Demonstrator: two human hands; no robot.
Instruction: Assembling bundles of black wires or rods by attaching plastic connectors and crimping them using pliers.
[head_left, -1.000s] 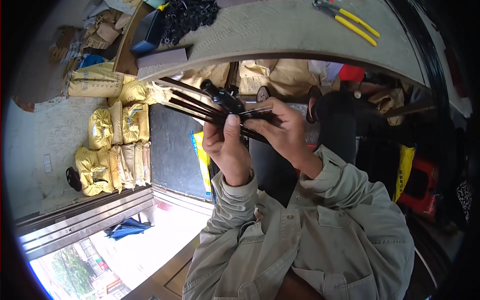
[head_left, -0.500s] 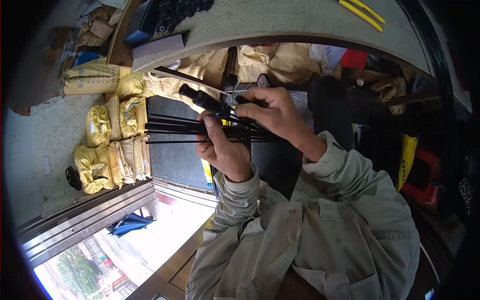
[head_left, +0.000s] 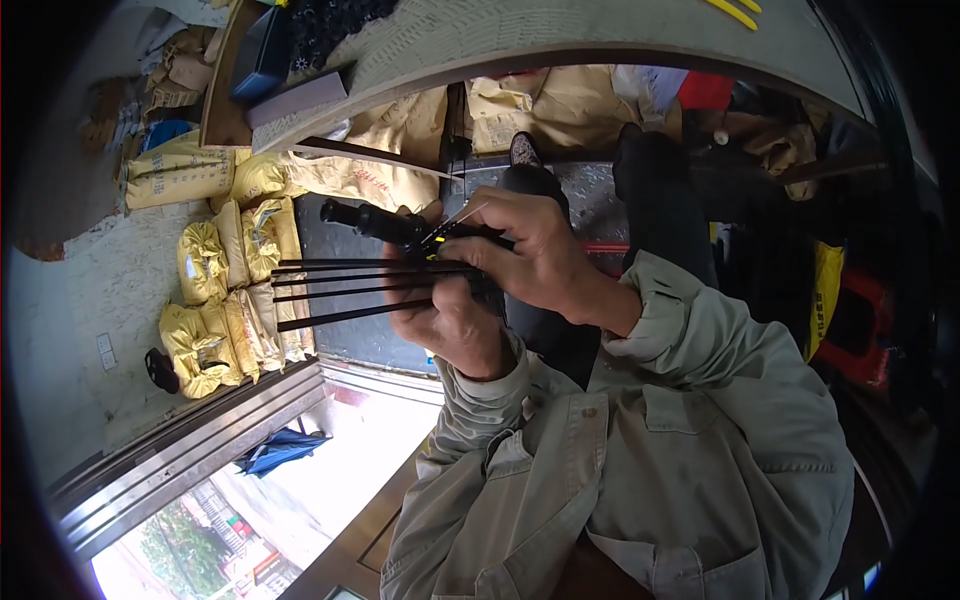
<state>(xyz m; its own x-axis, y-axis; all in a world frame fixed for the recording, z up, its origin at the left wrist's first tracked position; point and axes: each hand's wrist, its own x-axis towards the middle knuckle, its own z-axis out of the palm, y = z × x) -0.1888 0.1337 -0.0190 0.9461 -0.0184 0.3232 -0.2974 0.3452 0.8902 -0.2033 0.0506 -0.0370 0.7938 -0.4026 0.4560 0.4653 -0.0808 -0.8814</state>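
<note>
A black frame like an umbrella's [head_left: 372, 221], with a thick stepped tube and several thin ribs [head_left: 340, 290], is held over my lap. The tube's end points up and to the left, and the ribs stretch leftward below it. My left hand [head_left: 455, 328] is closed around the ribs, its thumb bent on top. My right hand [head_left: 535, 245] pinches the frame close to where tube and ribs meet. A bit of yellow and a thin shiny line show beside its fingertips. Exactly what lies between those fingertips is hidden.
Ahead is a worktable [head_left: 500, 45] with a pile of small black parts [head_left: 335, 25], a blue box [head_left: 265, 60] and yellow-handled pliers [head_left: 735, 12]. Yellow sacks [head_left: 200, 335] stack along the left wall. A blue umbrella [head_left: 282, 450] lies by the doorway; a red stool-like thing [head_left: 860, 325] stands right.
The frame has shifted left and slightly down, its ribs now spread more apart. My right hand has come lower onto the frame's middle. My left thumb has bent down over the ribs.
</note>
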